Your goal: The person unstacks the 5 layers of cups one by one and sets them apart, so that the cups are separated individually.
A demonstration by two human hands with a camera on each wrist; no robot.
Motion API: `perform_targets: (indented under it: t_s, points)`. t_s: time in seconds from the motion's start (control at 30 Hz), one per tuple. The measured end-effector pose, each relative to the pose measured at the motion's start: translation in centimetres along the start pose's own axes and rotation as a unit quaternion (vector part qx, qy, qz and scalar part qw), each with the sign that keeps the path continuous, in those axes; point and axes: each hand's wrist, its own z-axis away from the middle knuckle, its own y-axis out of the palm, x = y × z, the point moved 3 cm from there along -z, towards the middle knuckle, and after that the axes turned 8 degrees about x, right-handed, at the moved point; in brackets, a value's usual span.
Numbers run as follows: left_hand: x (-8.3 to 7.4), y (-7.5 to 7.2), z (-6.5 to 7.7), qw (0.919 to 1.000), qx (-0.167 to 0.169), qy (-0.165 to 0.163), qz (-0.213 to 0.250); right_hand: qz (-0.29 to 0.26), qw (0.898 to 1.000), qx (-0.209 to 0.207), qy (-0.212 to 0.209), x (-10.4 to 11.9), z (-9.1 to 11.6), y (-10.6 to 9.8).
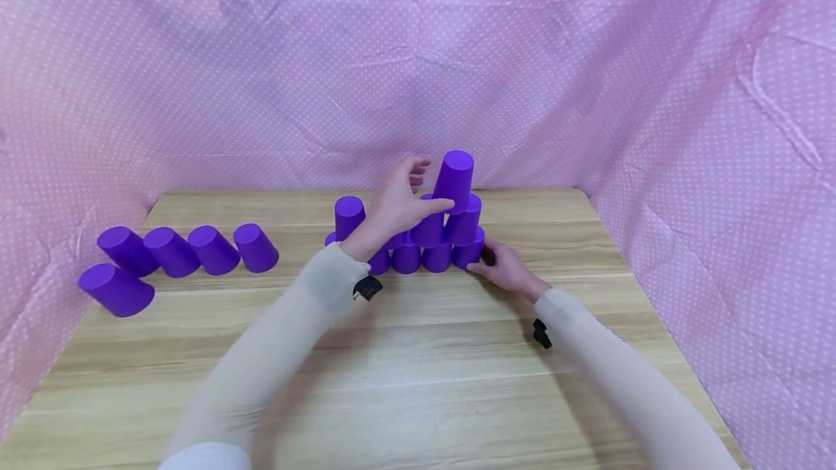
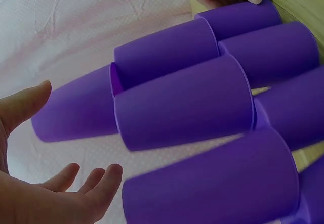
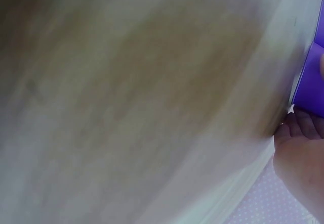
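Had left hand (image 1: 397,201) spread wide beside top cup (image 1: 455,180) — with thumb nearest, couldn't tell whether touching. Found that cup upside down on two second-row cups (image 1: 463,223), at right end of the stack (image 1: 428,229). Had right hand (image 1: 506,268) low on the right side, holding bottom-right cup (image 1: 467,249) between thumb and fingers. Saw five loose cups (image 1: 171,252) upside down on wooden table (image 1: 405,361), well left of the stack — four in a row, one nearer. Saw pink dotted cloth (image 1: 418,85) behind.
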Motion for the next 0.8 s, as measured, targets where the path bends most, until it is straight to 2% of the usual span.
perform_targets:
  t_s: [0.2,0.4,0.57,0.7,0.8]
  points:
    - [-0.7,1.3,-1.3,0.9999,0.0,0.004,-0.011,0.007,1.0,0.001,0.007,0.0,0.0,0.0]
    - [-0.8,1.8,-2.1,0.9998,-0.001,0.004,-0.018,0.011,1.0,-0.001,0.002,0.1,0.0,0.1]
    - [-0.3,1.8,-1.8,0.9997,-0.005,0.004,-0.023,0.016,1.0,0.0,-0.003,0.2,-0.2,0.1]
    - [-0.5,1.3,-1.2,1.0,-0.004,0.005,-0.001,0.015,1.0,0.005,-0.002,0.1,-0.4,0.3]
    - [-0.8,0.5,-0.4,0.9993,-0.014,0.022,0.027,0.011,1.0,0.005,-0.001,0.2,-0.5,0.3]
